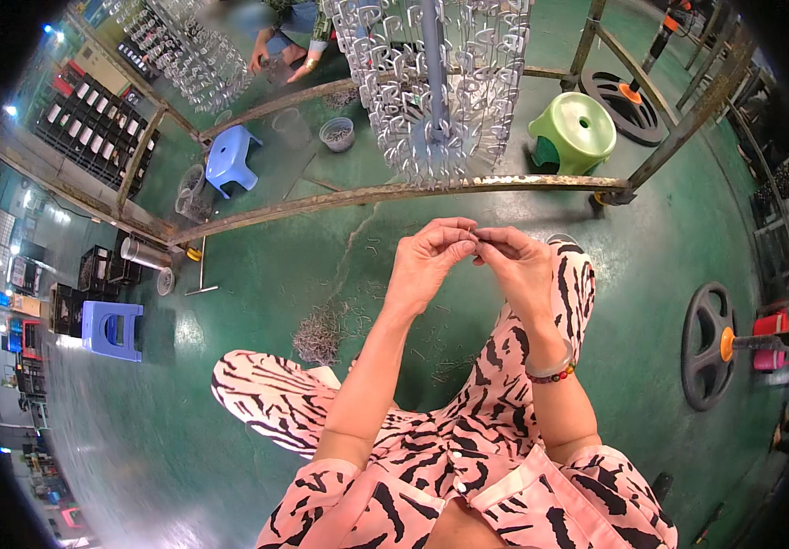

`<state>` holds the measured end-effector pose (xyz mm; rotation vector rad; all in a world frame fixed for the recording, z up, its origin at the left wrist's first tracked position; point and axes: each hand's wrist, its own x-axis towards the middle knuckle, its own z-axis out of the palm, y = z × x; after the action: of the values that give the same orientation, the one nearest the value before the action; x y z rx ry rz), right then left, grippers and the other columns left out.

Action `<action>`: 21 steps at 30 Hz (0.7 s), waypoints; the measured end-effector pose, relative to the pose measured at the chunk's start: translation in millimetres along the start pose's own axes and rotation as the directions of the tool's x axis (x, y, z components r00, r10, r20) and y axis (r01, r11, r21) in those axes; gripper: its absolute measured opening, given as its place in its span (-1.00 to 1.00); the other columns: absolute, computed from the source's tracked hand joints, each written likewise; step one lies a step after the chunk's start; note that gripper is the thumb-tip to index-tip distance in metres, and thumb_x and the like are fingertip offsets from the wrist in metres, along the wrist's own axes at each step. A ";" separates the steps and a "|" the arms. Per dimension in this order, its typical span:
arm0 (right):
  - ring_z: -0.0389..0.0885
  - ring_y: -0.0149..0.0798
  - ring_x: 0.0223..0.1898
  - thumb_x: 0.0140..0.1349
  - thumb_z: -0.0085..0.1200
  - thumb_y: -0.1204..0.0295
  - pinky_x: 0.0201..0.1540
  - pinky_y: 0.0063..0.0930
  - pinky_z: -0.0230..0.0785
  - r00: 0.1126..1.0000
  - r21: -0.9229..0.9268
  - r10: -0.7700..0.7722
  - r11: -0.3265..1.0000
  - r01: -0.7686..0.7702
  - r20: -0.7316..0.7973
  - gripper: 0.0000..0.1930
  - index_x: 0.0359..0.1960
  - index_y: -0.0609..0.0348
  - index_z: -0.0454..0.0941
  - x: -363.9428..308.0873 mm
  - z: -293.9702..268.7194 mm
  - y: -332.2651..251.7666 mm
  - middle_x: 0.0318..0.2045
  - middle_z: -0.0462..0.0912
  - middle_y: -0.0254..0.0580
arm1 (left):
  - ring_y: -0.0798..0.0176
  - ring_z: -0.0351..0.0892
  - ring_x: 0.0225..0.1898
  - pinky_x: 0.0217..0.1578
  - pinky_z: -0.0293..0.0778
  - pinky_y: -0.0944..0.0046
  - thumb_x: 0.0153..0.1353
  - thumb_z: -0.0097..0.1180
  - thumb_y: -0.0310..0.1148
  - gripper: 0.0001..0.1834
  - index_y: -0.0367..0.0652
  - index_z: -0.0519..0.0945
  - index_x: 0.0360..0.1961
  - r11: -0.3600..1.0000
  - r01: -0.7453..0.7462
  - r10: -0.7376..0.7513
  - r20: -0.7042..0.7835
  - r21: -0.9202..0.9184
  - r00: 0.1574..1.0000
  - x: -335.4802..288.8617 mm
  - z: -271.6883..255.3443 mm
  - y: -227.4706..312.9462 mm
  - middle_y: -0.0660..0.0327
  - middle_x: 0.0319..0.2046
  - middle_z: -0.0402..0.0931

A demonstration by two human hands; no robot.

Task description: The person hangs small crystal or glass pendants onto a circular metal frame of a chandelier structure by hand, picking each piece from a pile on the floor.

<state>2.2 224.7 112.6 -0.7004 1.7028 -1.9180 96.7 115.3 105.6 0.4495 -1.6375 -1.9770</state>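
- Lying in front of the hanging rack (436, 91) and to its left, a pile of metal bits (317, 339) is loose on the green floor (655, 366), probably for easy reach; it looks grey, wiry and tangled.
- In front of the rack, the left hand (424, 265) seems to be pinching, with thumb and forefinger, one end of a small piece.
- This small piece (473, 235), before the rack, is perhaps raised between both hands for better sight; it is thin, but its exact shape I cannot tell.
- The right hand (518, 265), before the rack, also pinches there, maybe for steadying; round beads form its bracelet (555, 374).
- Right of the rack stands a green stool (576, 128), smooth, rounded plastic.
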 end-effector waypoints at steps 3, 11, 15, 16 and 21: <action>0.61 -0.44 -0.42 0.08 0.08 0.64 -0.34 -0.65 0.49 0.999 -0.017 -0.054 0.998 0.054 0.001 -0.86 -0.30 0.39 0.60 -1.3 -10.4 4.1 -0.41 0.63 -0.21 | 0.36 0.48 -0.14 -0.14 0.45 0.34 0.08 0.18 -0.51 -0.90 -0.29 0.63 -0.34 0.999 -0.030 0.030 0.001 0.028 1.000 1.3 10.7 -0.6 0.16 -0.11 0.49; 0.56 -0.47 -0.45 0.08 0.10 0.65 -0.40 -0.66 0.46 0.980 -0.040 -0.196 0.980 0.195 -0.019 -0.85 -0.29 0.34 0.61 -11.5 -23.8 -10.6 -0.39 0.56 -0.24 | 0.36 0.53 -0.27 -0.17 0.47 0.38 0.14 0.13 -0.52 -0.88 -0.35 0.57 -0.30 0.997 -0.046 0.043 -0.045 -0.064 0.998 0.2 37.3 -3.6 0.14 -0.24 0.56; 0.48 -0.50 -0.60 0.18 0.04 0.50 -0.57 -0.66 0.33 0.979 0.105 -0.069 0.990 0.090 -0.193 -0.80 -0.19 0.34 0.59 26.0 -50.3 -21.9 -0.56 0.54 -0.31 | 0.36 0.54 -0.29 -0.17 0.48 0.37 0.16 0.10 -0.53 -0.90 -0.36 0.54 -0.31 0.996 -0.084 0.083 -0.029 -0.037 0.996 10.2 41.1 -5.1 0.13 -0.33 0.58; 0.46 -0.51 -0.63 0.21 0.01 0.46 -0.61 -0.66 0.29 0.979 0.021 -0.153 0.987 0.157 -0.139 -0.77 -0.16 0.35 0.57 45.2 -58.0 -21.0 -0.63 0.51 -0.33 | 0.36 0.54 -0.29 -0.16 0.48 0.36 0.16 0.10 -0.53 -0.91 -0.36 0.54 -0.33 0.997 -0.066 0.066 -0.019 -0.029 0.998 12.1 43.3 -4.1 0.13 -0.33 0.58; 0.43 -0.54 -0.66 0.20 0.01 0.44 -0.65 -0.67 0.22 0.989 -0.151 -0.143 0.978 0.146 0.028 -0.73 -0.09 0.30 0.54 100.4 -55.5 -19.1 -0.62 0.51 -0.33 | 0.36 0.54 -0.29 -0.16 0.48 0.36 0.16 0.10 -0.53 -0.90 -0.36 0.54 -0.32 0.998 -0.055 0.056 -0.029 0.022 0.998 7.6 35.7 -2.7 0.14 -0.33 0.58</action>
<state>-110.3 202.8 132.4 -0.9190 1.8482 -1.8839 70.0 139.7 111.0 0.4350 -1.6359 -1.9057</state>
